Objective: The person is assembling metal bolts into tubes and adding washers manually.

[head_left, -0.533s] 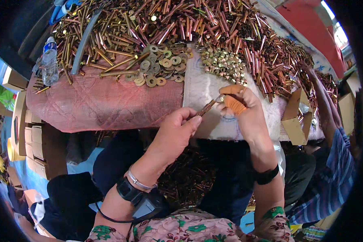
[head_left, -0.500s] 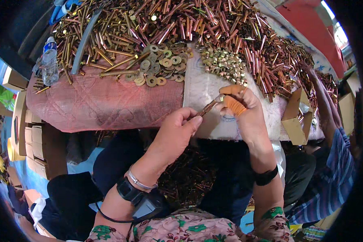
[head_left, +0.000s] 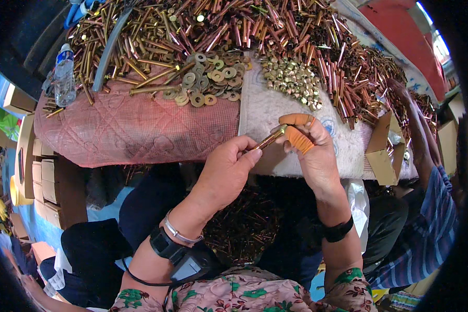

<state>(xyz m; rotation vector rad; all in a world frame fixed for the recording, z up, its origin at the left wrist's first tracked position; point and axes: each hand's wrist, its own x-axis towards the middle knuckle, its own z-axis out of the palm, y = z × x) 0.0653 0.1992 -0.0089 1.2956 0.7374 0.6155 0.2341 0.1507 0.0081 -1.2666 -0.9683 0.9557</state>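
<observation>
Over the white cloth (head_left: 260, 109): 1 bolt (head_left: 269, 140), held between the 2 hands near the cloth's front edge.
Bolt's shape: slim and straight, tilted in view, lower end to the left, upper end to the right.
Bolt's colour: reddish brown turning brassy, with a bright streak of light along the shaft.
Bolt's upper end: a nut (head_left: 282, 130), pale gold and shiny, a little wider than the shaft.
Bolt's lower end: hidden in the fingers; any thread is too small to make out.
Left hand (head_left: 226, 169): thumb and forefinger pinch the lower part of the bolt, the other fingers folded in.
Right hand (head_left: 317, 156): 2 digits in ribbed orange covers (head_left: 299, 140) bend around the nut end; whether they grip it, I cannot tell.
Beyond the right hand: a heap of loose nuts (head_left: 294, 83), pale gold like the bolt's own.
Left of that heap: flat washers (head_left: 213, 86), dull grey to brass, partly on the red cloth (head_left: 151, 127).
Behind both: many loose bolts (head_left: 156, 44), brass to copper red.
</observation>
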